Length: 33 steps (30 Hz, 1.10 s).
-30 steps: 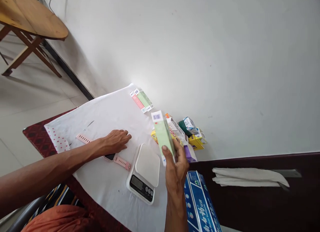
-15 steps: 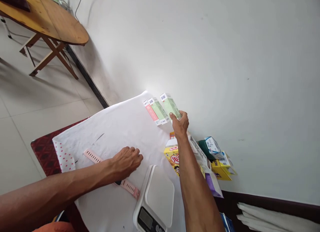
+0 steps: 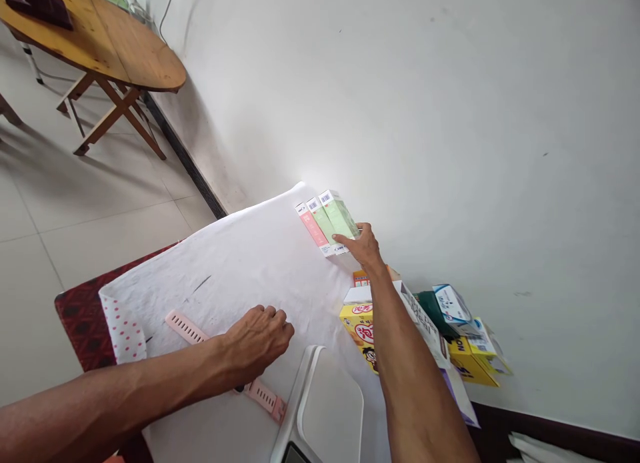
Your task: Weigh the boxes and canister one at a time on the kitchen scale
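Observation:
Far back on the white cloth, my right hand (image 3: 364,244) grips the near end of a light green box (image 3: 340,212), thumb on one side and fingers on the other. That box lies against a second green box (image 3: 321,218), which has a narrow pink box (image 3: 313,228) on its left. My left hand (image 3: 263,336) is closed with fingers curled under, low over the cloth, and nothing shows in it. Beneath that wrist lies a watch with a pink strap (image 3: 186,327), its face mostly hidden. A white digital scale (image 3: 333,406) stands to the right of my left hand.
Beside my right forearm stand a yellow carton (image 3: 357,323) and several other packages, including a blue-and-white box (image 3: 451,304) and a yellow box (image 3: 473,362). The wall (image 3: 450,150) borders the table's far side. A round wooden folding table (image 3: 125,43) stands at the upper left.
My right hand has moved the green box left, closing the gap to the other green box. My left hand stays nearly in place; the view has shifted slightly.

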Available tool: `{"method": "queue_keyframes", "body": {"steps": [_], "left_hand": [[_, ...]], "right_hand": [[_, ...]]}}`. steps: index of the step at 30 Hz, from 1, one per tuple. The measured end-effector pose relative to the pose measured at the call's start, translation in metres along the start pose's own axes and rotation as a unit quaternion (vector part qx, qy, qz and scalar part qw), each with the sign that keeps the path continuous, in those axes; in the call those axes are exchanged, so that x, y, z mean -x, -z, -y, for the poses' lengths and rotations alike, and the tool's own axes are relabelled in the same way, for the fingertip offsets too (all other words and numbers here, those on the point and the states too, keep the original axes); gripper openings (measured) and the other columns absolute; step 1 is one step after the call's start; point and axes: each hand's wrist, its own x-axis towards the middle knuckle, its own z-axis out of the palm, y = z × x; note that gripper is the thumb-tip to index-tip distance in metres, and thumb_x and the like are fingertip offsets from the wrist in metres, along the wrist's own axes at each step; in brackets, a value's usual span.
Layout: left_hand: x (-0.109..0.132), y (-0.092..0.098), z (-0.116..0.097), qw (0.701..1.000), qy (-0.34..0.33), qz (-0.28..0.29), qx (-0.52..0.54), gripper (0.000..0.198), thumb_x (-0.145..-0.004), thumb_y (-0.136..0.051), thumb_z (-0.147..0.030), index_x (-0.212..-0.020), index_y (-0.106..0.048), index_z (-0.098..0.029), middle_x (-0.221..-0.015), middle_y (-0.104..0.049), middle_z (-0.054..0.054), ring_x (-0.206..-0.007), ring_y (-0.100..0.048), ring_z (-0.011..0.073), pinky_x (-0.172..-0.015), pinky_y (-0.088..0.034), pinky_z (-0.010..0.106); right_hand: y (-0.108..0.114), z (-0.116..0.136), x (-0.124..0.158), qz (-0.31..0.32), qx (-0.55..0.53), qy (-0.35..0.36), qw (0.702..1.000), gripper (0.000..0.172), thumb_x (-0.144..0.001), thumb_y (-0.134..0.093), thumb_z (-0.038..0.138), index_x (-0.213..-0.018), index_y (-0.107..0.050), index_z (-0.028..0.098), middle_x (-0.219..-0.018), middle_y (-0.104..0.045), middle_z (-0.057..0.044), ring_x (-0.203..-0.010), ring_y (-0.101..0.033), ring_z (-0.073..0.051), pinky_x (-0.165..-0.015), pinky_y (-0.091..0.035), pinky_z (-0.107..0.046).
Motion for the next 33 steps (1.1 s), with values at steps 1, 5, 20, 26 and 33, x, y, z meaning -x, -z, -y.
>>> {"method": "queue_keyframes", "body": {"steps": [1, 5, 20, 26, 33], "left_hand": [[0.0, 0.002, -0.001, 1.0, 0.005, -0.001, -0.005, 0.022, -0.089, -0.066, -0.016, -0.107, -0.055, -0.018, -0.107, -0.062, 0.014, -0.098, -0.061, 0.0265, -0.083, -0.049, 0.038], [0.001, 0.011, -0.005, 0.999, 0.023, 0.017, -0.038, 0.016, -0.092, -0.062, -0.016, -0.106, -0.056, -0.018, -0.108, -0.063, 0.013, -0.096, -0.062, 0.0257, -0.08, -0.05, 0.037], [-0.002, 0.015, -0.001, 0.994, 0.014, 0.029, -0.1, 0.015, -0.098, -0.055, -0.018, -0.113, -0.059, -0.016, -0.112, -0.065, 0.013, -0.102, -0.067, 0.0289, -0.083, -0.054, 0.04], [0.0, 0.015, 0.001, 0.992, 0.013, 0.032, -0.12, 0.018, -0.1, -0.053, -0.022, -0.116, -0.06, -0.016, -0.114, -0.065, 0.013, -0.101, -0.068, 0.029, -0.08, -0.053, 0.039], [0.001, 0.018, 0.002, 0.994, 0.015, 0.018, -0.108, 0.024, -0.1, -0.05, -0.029, -0.118, -0.061, -0.018, -0.115, -0.067, 0.01, -0.102, -0.069, 0.0283, -0.078, -0.049, 0.035]], "right_hand": [[0.002, 0.0, -0.001, 0.007, 0.002, 0.0, 1.0, 0.069, -0.058, -0.081, 0.051, -0.115, -0.055, 0.022, -0.105, -0.067, -0.007, -0.093, -0.059, -0.026, -0.081, -0.047, -0.037], [0.007, 0.003, 0.002, 0.035, 0.004, 0.0, 0.999, 0.062, -0.059, -0.081, 0.045, -0.112, -0.058, 0.02, -0.099, -0.068, -0.006, -0.09, -0.06, -0.025, -0.081, -0.048, -0.038], [0.025, 0.027, 0.187, -0.133, 0.067, 0.221, 0.964, 0.058, -0.097, -0.059, 0.046, -0.145, -0.045, 0.016, -0.139, -0.056, -0.018, -0.133, -0.049, -0.03, -0.112, -0.041, -0.05], [0.085, -0.044, 0.336, -0.254, 0.178, 0.099, 0.945, 0.057, -0.099, -0.055, 0.053, -0.141, -0.052, 0.016, -0.135, -0.061, -0.02, -0.129, -0.054, -0.035, -0.107, -0.043, -0.056], [0.157, -0.123, 0.447, -0.113, 0.202, -0.303, 0.924, 0.094, -0.085, -0.045, 0.078, -0.144, -0.05, 0.005, -0.135, -0.058, -0.03, -0.122, -0.057, -0.047, -0.092, -0.048, -0.059]]}}
